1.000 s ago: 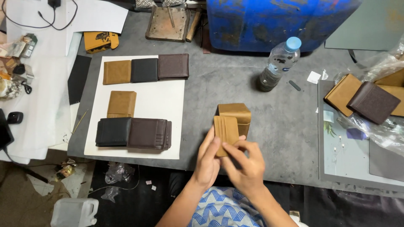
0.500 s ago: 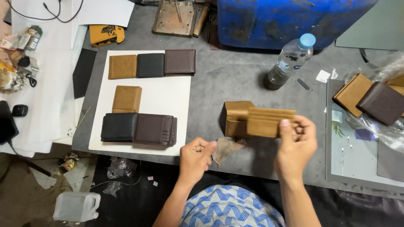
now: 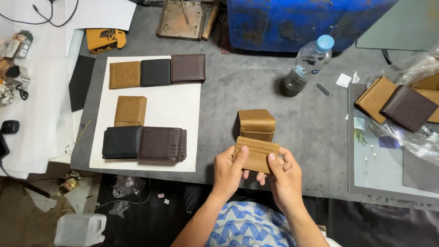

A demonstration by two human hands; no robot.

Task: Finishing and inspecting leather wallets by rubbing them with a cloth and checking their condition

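Both of my hands hold a tan leather wallet piece with stepped card slots (image 3: 256,154) just above the table's near edge. My left hand (image 3: 227,173) grips its left side with the thumb on top. My right hand (image 3: 284,176) grips its right side. Right behind it a stack of tan wallet pieces (image 3: 256,124) sits on the grey table (image 3: 228,96). On a white sheet (image 3: 171,107) to the left lie tan (image 3: 124,74), black (image 3: 155,72) and brown (image 3: 188,68) wallets in a row, another tan wallet (image 3: 131,110), a black one (image 3: 121,142) and a stack of brown ones (image 3: 162,144).
A plastic water bottle with a blue cap (image 3: 306,64) stands at the back right. Tan and brown wallets (image 3: 397,103) lie on a tray at the right beside clear plastic bags (image 3: 414,137). A big blue drum (image 3: 302,20) lies behind. White sheets and small clutter (image 3: 18,59) lie far left.
The tan piece, held out to the right by my right hand alone, has come back to the middle. My left hand has dropped a small scrap and taken hold of the piece too.
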